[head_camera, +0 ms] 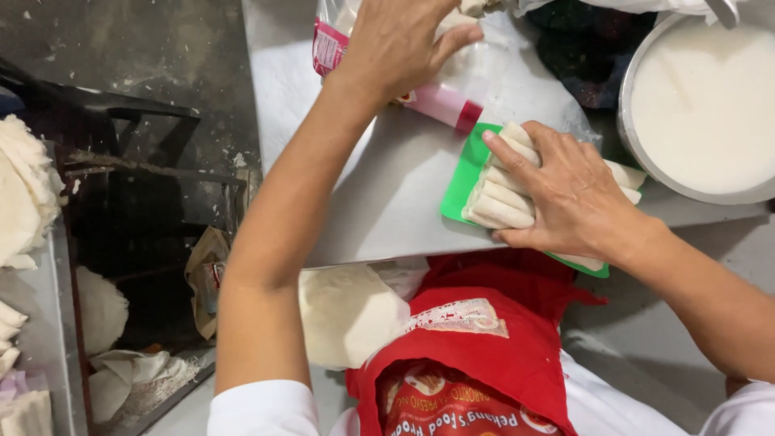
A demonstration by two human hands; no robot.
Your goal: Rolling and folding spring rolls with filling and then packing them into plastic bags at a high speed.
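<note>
My right hand (561, 187) lies flat over a bunch of pale wrapped rolls (502, 202) stacked on a green tray (462, 182) on the steel table (387, 202), fingers curled around them. My left hand (395, 44) reaches to the far side of the table and grips a clear plastic bag (476, 69) with pink printed edges. The ends of the rolls stick out on both sides of my right hand.
A large metal bowl (638, 153) of white liquid stands at the right. A stack of round white wrappers (343, 311) sits at my lap, above a red apron (484, 355). More white wrappers (24, 190) pile at the left beside a dark rack (137, 121).
</note>
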